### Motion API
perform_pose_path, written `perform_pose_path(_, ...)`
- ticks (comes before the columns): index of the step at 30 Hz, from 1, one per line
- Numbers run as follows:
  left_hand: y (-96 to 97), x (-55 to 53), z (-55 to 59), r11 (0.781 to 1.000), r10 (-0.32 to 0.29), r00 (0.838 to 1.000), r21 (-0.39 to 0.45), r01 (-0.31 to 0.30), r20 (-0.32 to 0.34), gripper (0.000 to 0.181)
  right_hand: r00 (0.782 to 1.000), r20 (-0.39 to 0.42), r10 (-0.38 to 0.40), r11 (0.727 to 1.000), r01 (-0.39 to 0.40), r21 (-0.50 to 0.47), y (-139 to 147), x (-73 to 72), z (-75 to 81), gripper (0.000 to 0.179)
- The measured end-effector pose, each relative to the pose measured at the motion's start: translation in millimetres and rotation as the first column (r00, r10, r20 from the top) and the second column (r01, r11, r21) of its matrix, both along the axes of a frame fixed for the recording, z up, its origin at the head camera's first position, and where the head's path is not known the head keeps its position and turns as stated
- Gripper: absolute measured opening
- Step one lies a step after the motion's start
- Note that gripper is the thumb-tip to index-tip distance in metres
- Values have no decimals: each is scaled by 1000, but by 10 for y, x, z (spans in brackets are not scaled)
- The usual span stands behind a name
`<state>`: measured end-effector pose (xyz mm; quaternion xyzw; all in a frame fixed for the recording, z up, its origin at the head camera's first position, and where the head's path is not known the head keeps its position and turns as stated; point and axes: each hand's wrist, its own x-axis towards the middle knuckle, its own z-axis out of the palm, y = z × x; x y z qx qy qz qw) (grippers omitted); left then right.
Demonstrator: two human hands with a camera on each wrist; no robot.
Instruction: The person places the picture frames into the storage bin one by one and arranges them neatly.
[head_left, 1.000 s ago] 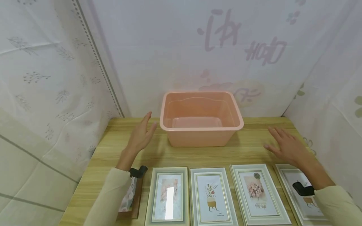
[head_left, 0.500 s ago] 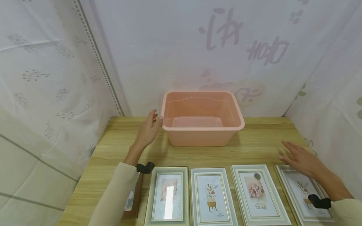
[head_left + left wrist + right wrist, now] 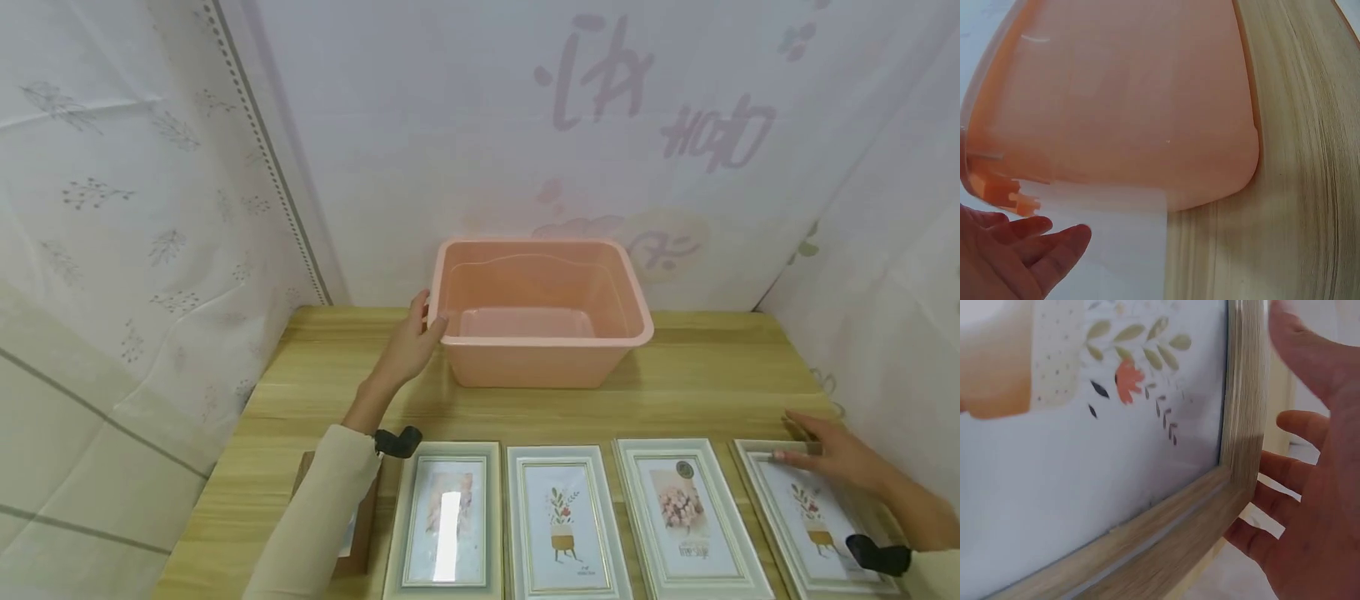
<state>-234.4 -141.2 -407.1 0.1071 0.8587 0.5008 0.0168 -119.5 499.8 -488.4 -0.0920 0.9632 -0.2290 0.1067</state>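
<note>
A pink plastic basin (image 3: 525, 365) stands upright at the back of the table. My left hand (image 3: 407, 348) is at its left rim, thumb by the front corner and fingers loosely extended outside. In the left wrist view the fingers (image 3: 1063, 253) lie beside the basin wall (image 3: 1141, 106), without a visible grip. My right hand (image 3: 851, 460) is at the top of the rightmost picture frame (image 3: 772, 517), thumb over its face. The right wrist view shows spread fingers (image 3: 1288, 472) against the outer edge of the wooden frame (image 3: 1241, 419); some fingertips are hidden.
Three pale picture frames, a left one (image 3: 491, 533), a middle one (image 3: 513, 500) and a right one (image 3: 626, 492), lie flat along the front. A brown frame (image 3: 363, 525) is partly under my left sleeve. Patterned cloth (image 3: 450, 125) encloses the wooden table (image 3: 300, 367).
My left hand has moved right, up to the basin's left rim. My right hand has come down and right from beyond the frames to the rightmost frame's top edge.
</note>
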Motion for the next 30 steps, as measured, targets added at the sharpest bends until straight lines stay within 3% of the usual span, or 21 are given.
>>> perform_pose_path(4,28,15,-31,998,-32,999,45,33,-8,67,1000,-29,4,999,-3,41,53,-2,-36,80)
perform_pose_path(8,61,9,-52,996,-28,1000,90,28,1,62,993,-115,34,992,-19,123,115,-34,-34,69)
perform_pose_path(11,81,-3,-50,994,-28,1000,106,29,-8,60,975,-198,98,987,-70,143,170,-60,-36,55)
perform_pose_path(12,93,18,2,994,-31,1000,109,30,0,59,968,-221,121,986,-91,141,188,-70,-39,48)
perform_pose_path(16,106,-1,-8,995,-23,1000,98,24,-10,58,950,-273,149,983,-111,149,205,-61,-52,30)
perform_pose_path(19,108,-37,-65,996,-10,1000,92,11,-12,58,946,-290,147,975,-90,202,212,-53,-64,28)
perform_pose_path(23,119,-40,-54,996,-5,1000,90,6,-3,58,926,-325,194,961,-114,250,250,-73,-63,31)
perform_pose_path(30,118,-34,-63,996,-12,1000,87,12,0,59,889,-407,207,974,-150,168,285,-52,-27,37)
